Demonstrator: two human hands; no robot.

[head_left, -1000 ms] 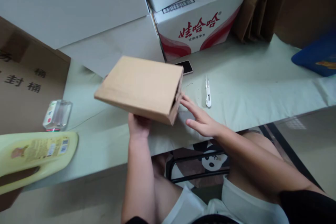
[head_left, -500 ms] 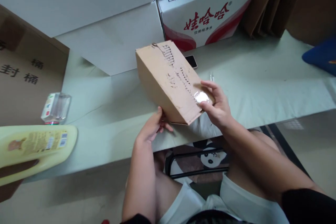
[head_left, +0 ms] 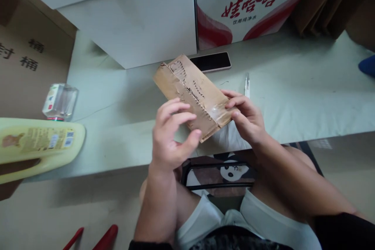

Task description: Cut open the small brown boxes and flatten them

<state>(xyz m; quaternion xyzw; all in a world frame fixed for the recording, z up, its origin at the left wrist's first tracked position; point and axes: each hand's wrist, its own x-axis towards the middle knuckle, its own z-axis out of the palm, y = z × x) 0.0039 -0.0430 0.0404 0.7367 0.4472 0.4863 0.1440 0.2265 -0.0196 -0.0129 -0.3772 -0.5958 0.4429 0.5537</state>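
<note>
— Between the two hands, what is that?
— A small cardboard box [head_left: 195, 95], brown, its taped seam up and the paper torn along it. The left hand [head_left: 170, 136] grasps its near-left corner, thumb beneath, fingers curled above. The right hand [head_left: 247, 119] pinches its right end at the clear tape.
— Beyond the hands?
— A black phone [head_left: 211, 61] lies just past the box; a white utility knife [head_left: 247, 85] lies near the right hand. Behind stands a white carton [head_left: 249, 4] with red characters "娃哈哈".
— And left?
— A yellow bottle [head_left: 38, 144] with a barcode label, and a brown carton [head_left: 29, 62] reading "封桶".
</note>
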